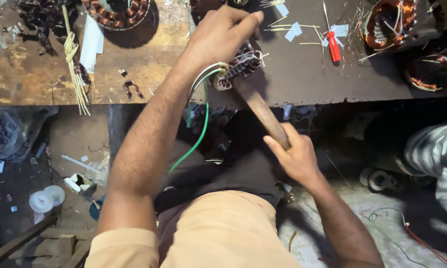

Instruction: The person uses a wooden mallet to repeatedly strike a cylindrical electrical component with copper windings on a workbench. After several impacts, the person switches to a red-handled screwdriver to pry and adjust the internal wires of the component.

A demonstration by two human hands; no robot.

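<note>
My left hand (222, 32) rests on top of a small motor stator with copper windings (239, 67), which sits near the front edge of the dark workbench (303, 74). White and green wires (199, 134) trail from the stator down past my wrist. My right hand (295, 156) grips the lower end of a wooden handle (260, 111), which slants up to the stator; the handle's head is hidden behind the stator and my left hand.
Other wound stators lie on the bench at the back left (116, 12) and at the right (389, 22). A red-handled tool (333, 45) and paper slips lie behind. Cords (74, 69) hang at the left. A striped sleeve of another person (439, 159) shows at the right.
</note>
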